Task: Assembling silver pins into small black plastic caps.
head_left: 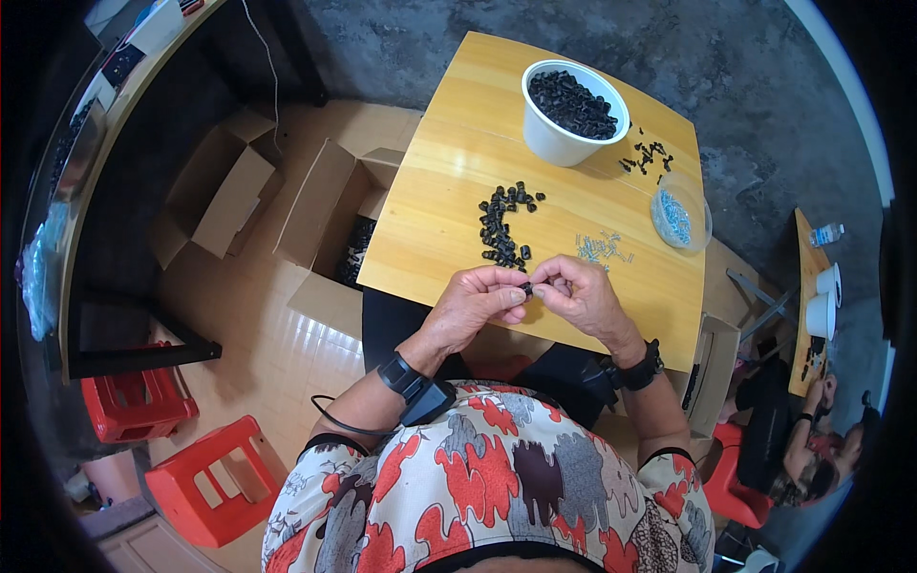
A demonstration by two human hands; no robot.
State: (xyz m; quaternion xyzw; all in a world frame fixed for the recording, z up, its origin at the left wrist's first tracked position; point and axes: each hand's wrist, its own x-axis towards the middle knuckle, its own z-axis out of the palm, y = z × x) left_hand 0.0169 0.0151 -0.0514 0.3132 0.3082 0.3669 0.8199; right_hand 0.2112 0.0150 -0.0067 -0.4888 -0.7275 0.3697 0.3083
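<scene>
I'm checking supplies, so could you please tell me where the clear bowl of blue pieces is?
In the head view, the clear bowl sits at the yellow table's right edge, right of the loose pale pieces, with the scattered black pieces beyond it.

Shows black on the small part (527, 288) and the loose pieces (493, 229), white on the bucket (554, 141), light blue on the heaped pins (672, 218), and grained yellow on the tabletop (430, 196). Has red on the stool (181, 482), plus red, grey and dark-purple patches over cream on the shirt (492, 468).
</scene>
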